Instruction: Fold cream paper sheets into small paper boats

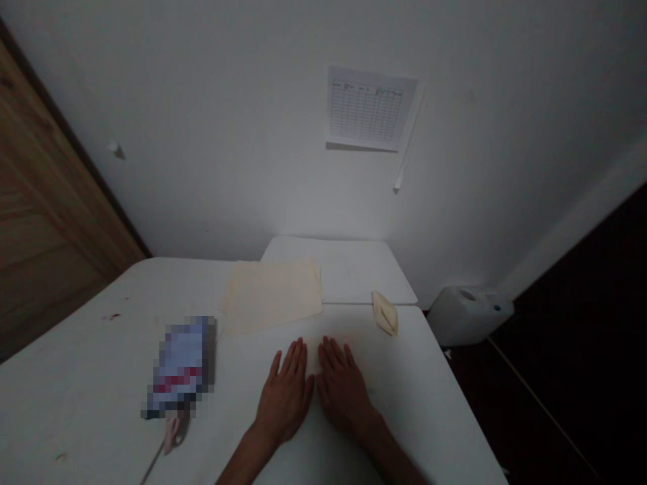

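Note:
My left hand (286,394) and my right hand (342,387) lie flat side by side on the white table (75,377), fingers stretched out and pointing away from me, thumbs almost touching. Both press on a pale sheet that barely stands out from the tabletop. A stack of cream paper sheets (273,293) lies just beyond my fingertips. A small folded cream paper piece (385,313) sits to the right of that stack, near the table's far edge.
A blurred blue, white and red object (180,367) lies left of my left hand, with small pink-handled scissors (174,431) below it. A second white table (344,269) stands against the wall. A printed chart (368,108) hangs above. A white container (468,313) sits on the floor.

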Tool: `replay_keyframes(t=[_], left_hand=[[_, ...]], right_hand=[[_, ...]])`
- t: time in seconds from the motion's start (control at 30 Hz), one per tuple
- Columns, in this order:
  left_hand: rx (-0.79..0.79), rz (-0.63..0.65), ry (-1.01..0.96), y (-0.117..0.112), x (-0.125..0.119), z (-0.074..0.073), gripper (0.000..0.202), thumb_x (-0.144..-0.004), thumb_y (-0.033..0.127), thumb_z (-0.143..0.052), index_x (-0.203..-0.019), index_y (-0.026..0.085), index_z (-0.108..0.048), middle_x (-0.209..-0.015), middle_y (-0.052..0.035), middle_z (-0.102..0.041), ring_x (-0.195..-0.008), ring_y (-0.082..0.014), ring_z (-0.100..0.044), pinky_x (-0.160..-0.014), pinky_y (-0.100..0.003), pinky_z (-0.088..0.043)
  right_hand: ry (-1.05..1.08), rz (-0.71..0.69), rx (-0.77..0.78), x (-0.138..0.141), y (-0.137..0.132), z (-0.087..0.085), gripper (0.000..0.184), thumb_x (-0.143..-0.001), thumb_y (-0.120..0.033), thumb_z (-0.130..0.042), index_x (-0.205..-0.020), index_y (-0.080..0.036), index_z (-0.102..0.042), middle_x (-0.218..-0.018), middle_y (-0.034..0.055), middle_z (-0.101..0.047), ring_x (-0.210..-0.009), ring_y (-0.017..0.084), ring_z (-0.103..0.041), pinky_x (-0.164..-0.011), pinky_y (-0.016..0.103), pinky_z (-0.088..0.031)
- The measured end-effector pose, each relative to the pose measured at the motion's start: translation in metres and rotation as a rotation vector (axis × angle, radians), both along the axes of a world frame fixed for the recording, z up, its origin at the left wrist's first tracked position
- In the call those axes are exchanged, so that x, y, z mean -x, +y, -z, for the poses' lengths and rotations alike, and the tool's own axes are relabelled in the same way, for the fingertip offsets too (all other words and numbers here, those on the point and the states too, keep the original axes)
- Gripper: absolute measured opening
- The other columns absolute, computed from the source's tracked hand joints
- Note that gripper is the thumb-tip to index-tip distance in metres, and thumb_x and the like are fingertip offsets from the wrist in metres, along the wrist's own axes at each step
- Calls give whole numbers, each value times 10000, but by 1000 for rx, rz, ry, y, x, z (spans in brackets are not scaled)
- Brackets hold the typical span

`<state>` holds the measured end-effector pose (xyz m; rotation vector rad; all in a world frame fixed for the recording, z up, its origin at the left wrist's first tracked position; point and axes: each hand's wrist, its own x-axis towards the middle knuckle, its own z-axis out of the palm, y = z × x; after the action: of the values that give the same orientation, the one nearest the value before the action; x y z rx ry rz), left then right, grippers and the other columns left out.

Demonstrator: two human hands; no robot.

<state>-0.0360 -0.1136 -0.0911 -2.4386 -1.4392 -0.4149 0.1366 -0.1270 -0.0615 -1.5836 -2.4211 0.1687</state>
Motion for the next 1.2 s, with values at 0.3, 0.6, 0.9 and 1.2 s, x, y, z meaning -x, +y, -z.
replay_keyframes(t=[0.3, 0.6, 0.9, 1.2], left_hand=[[-12, 6, -14, -1, 2, -1, 567, -925, 326, -334, -1441, 92, -352, -1493, -149, -360, -1400, -281, -283, -1129, -496, -228], [17, -15, -2, -3, 0, -6, 567, -934, 318, -315, -1442, 69, -333, -1495, -155, -353, -1407, -273, -266, -1126, -497, -230], [13, -30, -16, 1, -8, -13, 554, -923, 315, -326, -1423, 81, -376, -1483, -158, -377, -1403, -291, -272, -1137, -514, -190], [27, 188, -2, 0, -62, -4, 542, -944, 314, -307, -1451, 127, -334, -1513, -107, -342, -1413, -248, -253, -1143, -478, -185]], right_hand=[[22, -43, 22, 4, 2, 3, 547, -1008, -385, -233, -1503, -154, -197, -1556, 67, -162, -1438, 226, -136, -1170, 457, -139], [-27, 105, 54, -42, 10, 6, 573, -999, -404, -240, -1503, -137, -179, -1555, 70, -173, -1442, 206, -121, -1169, 460, -104], [-53, 159, 40, -57, 14, 12, 570, -1002, -392, -192, -1501, -117, -169, -1557, 80, -157, -1444, 204, -106, -1164, 470, -89], [-76, 163, 50, -59, 15, 14, 552, -1001, -363, -206, -1504, -138, -162, -1563, 78, -119, -1445, 215, -90, -1160, 471, -93]])
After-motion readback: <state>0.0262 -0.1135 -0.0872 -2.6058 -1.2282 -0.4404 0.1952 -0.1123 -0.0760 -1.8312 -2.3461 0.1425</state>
